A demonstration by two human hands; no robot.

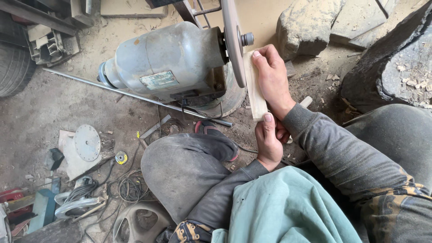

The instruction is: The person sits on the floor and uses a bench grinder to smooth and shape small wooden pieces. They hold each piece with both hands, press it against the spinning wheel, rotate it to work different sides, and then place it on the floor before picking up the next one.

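1. Dusty earth floor fills the scene, littered with wood chips, scraps and tools; the person sits low over it, knees bent, in grey trousers with a teal cloth across the lap.
2. Nearest the camera, the left hand rises from a grey sleeve and pinches the lower end of a pale wooden piece, thumb pressed flat on its face and the other fingers curled behind it.
3. Just above, the right hand lies along the upper half of the same wooden piece, fingers closed over its outer edge and the fingertips reaching its top end.
4. The wooden piece stands nearly upright between the two hands, its upper left edge touching the flat face of a round grinding disc.
5. That disc is mounted on the shaft of a grey bench motor, which rests on the floor just beyond the person's left knee.
6. A long metal rod lies on the ground, passing under the motor.
7. To the left, a round metal plate sits on a pale board, with tangled cables near it.
8. Farthest off, a rough stone block and a dark tyre lie at the upper edges.
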